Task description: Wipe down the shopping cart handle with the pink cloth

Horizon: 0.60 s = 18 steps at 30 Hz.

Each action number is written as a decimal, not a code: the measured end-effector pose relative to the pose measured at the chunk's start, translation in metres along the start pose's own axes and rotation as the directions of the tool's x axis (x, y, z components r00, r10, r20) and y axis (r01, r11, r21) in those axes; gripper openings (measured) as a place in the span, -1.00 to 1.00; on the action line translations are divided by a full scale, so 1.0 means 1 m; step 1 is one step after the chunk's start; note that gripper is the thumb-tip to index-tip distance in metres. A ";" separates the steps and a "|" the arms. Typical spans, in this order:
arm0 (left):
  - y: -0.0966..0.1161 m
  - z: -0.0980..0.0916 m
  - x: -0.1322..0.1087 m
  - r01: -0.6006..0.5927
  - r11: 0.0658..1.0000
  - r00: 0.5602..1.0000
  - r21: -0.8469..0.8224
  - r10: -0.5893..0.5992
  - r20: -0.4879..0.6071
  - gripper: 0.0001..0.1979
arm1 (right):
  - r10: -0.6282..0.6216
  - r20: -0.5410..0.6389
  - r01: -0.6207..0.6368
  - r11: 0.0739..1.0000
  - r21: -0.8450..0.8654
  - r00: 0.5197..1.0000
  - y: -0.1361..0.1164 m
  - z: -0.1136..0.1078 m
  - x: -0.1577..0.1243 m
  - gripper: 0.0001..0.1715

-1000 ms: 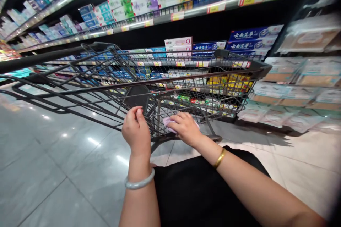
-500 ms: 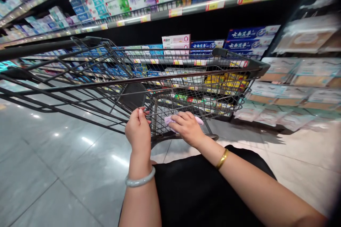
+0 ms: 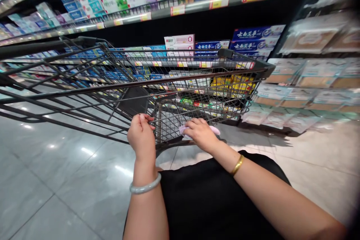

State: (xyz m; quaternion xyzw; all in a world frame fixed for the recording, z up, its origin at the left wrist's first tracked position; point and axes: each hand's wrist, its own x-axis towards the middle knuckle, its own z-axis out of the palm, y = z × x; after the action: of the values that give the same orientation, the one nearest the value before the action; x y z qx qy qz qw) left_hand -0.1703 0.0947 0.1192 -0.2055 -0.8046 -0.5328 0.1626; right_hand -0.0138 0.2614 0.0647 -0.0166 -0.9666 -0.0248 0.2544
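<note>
A dark wire shopping cart (image 3: 168, 81) stands in front of me. My left hand (image 3: 141, 135), with a pale bangle at its wrist, is closed with fingers curled at the cart's lower side wires; it seems to grip a thin wire there. A pale purple cloth (image 3: 184, 131) is bunched under my right hand (image 3: 203, 135), whose fingers are closed over it. The cloth lies against the lower side of the cart, and its other end sticks out past the palm. A gold bracelet circles the right forearm.
Store shelves (image 3: 157, 11) with boxed goods and price tags run behind the cart. Packaged items hang on a rack (image 3: 309, 75) at the right. Grey floor tiles (image 3: 70, 165) lie at the left. Black cloth (image 3: 202, 198) covers my lap below the hands.
The right hand, with the cloth, has slid rightward along the cart's lower side. My left hand stays at nearly the same spot on the cart. The view has shifted slightly.
</note>
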 end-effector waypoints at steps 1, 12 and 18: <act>0.000 0.000 0.000 0.001 1.000 1.000 0.003 -0.001 -0.001 -0.68 | 0.003 -0.015 -0.003 1.000 0.009 1.000 0.001 -0.001 -0.001 -0.79; 0.002 -0.003 -0.001 0.027 0.998 0.999 0.051 -0.028 0.034 -0.71 | 0.056 -0.096 -0.057 0.998 -0.003 0.994 -0.003 -0.013 0.000 -0.85; 0.004 -0.006 -0.003 0.046 0.996 0.997 0.073 -0.050 0.062 -0.69 | 0.105 -0.313 -0.097 0.994 0.040 0.944 -0.002 -0.010 0.002 -0.70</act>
State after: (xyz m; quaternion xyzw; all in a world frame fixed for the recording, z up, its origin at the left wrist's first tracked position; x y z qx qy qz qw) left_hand -0.1655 0.0897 0.1227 -0.1969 -0.8326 -0.5008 0.1314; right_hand -0.0107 0.2592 0.0743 -0.0588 -0.9118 -0.0024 0.4065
